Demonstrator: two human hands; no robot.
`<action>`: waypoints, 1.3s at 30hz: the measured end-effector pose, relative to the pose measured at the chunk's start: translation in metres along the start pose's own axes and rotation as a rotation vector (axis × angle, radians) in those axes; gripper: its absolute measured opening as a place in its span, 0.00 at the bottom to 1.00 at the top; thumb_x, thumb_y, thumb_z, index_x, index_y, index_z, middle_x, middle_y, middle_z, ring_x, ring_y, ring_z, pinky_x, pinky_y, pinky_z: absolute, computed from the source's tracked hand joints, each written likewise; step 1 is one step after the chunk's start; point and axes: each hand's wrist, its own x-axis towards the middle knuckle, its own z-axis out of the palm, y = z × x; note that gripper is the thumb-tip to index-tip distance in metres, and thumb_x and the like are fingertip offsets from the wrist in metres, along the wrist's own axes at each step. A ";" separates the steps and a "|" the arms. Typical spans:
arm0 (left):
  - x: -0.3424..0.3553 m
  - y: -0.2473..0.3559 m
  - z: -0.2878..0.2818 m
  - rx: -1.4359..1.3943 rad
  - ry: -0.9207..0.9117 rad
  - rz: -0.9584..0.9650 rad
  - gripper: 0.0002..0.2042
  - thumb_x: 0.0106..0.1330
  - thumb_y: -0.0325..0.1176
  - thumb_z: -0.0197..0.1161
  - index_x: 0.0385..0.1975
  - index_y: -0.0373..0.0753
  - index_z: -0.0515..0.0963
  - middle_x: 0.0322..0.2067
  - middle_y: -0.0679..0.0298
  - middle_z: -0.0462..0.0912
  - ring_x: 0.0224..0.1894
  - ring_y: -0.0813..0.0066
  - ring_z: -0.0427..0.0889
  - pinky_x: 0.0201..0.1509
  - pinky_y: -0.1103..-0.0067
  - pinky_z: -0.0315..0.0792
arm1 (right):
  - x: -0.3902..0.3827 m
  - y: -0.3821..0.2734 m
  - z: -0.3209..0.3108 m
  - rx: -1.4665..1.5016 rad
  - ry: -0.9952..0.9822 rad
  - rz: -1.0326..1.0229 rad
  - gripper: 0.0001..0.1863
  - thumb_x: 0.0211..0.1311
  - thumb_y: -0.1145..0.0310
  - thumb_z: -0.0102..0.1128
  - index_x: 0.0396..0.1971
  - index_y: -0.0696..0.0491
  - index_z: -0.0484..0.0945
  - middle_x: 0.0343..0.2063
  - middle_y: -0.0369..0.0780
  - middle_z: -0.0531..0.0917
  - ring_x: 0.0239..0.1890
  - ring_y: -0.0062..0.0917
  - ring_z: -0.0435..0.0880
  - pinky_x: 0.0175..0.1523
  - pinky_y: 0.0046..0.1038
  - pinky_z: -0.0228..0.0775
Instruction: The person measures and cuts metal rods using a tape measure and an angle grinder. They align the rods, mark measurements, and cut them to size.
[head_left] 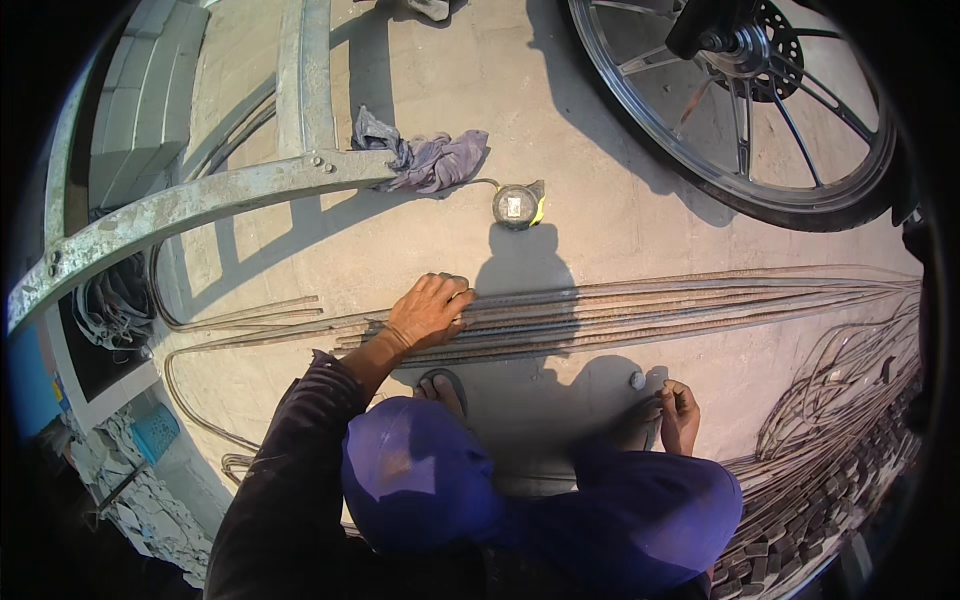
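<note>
Several long, ribbed steel bars (pixel 640 312) lie side by side across the ground in front of me. My left hand (pixel 430 312) is on the bars near their left ends, its fingers curled round the upper ones. My right hand (pixel 680 415) is low beside my right knee, its fingers bent together. A small dark shape shows by its fingertips, too blurred to name. Beyond the bars sits a round black and yellow tape measure (pixel 515 207). My knees, in blue cloth, hide part of the ground below.
A grey metal frame (pixel 200 205) curves in from the left, with a purple cloth (pixel 440 162) at its end. A motorcycle wheel (pixel 745 110) stands at the far right. Pale blocks (pixel 145 100) are stacked far left. Bent rods (pixel 830 390) and small dark blocks (pixel 800 530) lie right.
</note>
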 end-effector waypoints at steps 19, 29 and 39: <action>-0.003 -0.017 0.017 -0.069 0.310 0.176 0.22 0.66 0.43 0.67 0.55 0.38 0.81 0.46 0.61 0.80 0.47 0.62 0.78 0.53 0.66 0.72 | -0.155 -0.028 0.049 -0.063 -0.270 0.361 0.09 0.75 0.67 0.64 0.43 0.57 0.81 0.31 0.29 0.80 0.34 0.14 0.75 0.42 0.23 0.70; -0.001 -0.024 0.009 -0.399 0.305 0.214 0.22 0.61 0.35 0.73 0.54 0.36 0.80 0.45 0.54 0.80 0.48 0.50 0.80 0.53 0.62 0.74 | -0.224 -0.044 0.056 -0.046 0.179 0.251 0.13 0.75 0.57 0.63 0.42 0.53 0.81 0.32 0.31 0.82 0.33 0.16 0.76 0.41 0.23 0.69; -0.001 -0.012 0.000 -0.387 0.188 0.052 0.18 0.58 0.33 0.74 0.48 0.38 0.81 0.43 0.52 0.80 0.46 0.48 0.82 0.52 0.60 0.75 | -0.332 -0.058 0.113 0.267 -0.119 0.370 0.16 0.78 0.60 0.60 0.53 0.56 0.81 0.37 0.34 0.86 0.44 0.18 0.82 0.54 0.23 0.73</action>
